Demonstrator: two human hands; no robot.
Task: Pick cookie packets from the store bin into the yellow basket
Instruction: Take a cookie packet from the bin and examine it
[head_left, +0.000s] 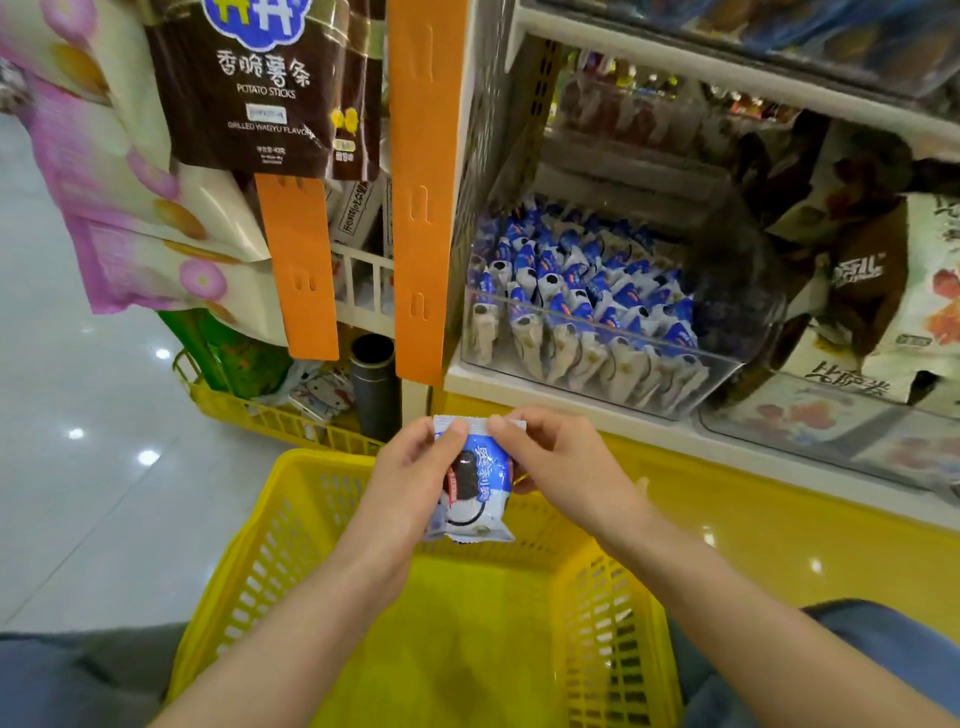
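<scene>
Both hands are pinching one packet (475, 488) by its top seam, left hand (410, 467) and right hand (561, 467) each gripping a corner, so it is hanging upright just over the basket (249, 545) — ready, I'd guess, for dropping in. The bin (623, 332) beyond is sitting packed with more. The fingers behind the packet are hiding, and the basket's near end is running out of view.

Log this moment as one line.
left hand: pinches cookie packet | right hand: pinches same packet | yellow basket: below packet, no packets visible inside | store bin: well stocked
</scene>
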